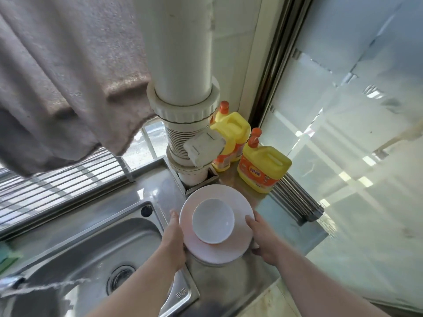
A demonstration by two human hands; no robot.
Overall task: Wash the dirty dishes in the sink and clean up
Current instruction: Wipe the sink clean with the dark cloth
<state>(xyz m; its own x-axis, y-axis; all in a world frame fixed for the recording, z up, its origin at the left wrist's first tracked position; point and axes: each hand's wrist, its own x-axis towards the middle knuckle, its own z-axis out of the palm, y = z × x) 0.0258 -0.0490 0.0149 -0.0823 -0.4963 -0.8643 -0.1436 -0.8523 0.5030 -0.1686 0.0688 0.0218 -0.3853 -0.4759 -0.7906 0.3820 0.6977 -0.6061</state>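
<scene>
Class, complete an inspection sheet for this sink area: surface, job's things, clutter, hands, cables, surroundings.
Surface: steel counter beside sink.
Job's things: white bowl sits on pink plate.
Clutter: yellow detergent bottles, rolled rack.
Hands: left hand and right hand each grip the plate's rim.
Cables: nothing seen.
Surroundings: white pipe, hanging grey cloth, glass panel.
</scene>
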